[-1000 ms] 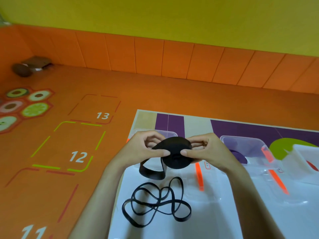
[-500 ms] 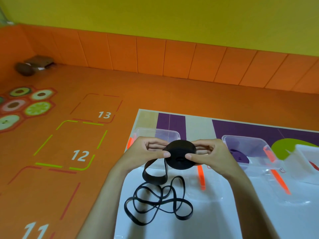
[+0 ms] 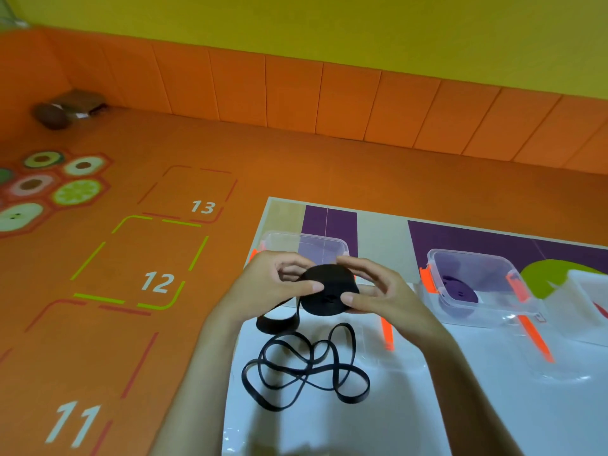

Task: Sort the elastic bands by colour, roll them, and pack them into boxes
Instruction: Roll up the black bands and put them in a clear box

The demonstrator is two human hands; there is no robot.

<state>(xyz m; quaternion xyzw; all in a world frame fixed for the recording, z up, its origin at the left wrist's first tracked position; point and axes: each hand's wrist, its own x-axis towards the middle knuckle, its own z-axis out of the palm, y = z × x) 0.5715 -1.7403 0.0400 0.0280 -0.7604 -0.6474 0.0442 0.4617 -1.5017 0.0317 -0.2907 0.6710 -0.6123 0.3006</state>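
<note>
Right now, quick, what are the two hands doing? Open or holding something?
Left hand: pinches the black roll of band, thumb on its front.
Right hand: pinches the same roll from the other side.

The orange floor (image 3: 329, 166) under me bears a printed mat (image 3: 381, 238). On it lie a tangled black elastic band (image 3: 309, 360), a left clear box (image 3: 306, 236) and a right clear box (image 3: 477, 258).

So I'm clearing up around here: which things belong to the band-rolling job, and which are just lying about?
In the job: black roll, gripped by left hand and right hand; loose black band; left clear box; right clear box.
Lying about: brown object by the wall.
</note>
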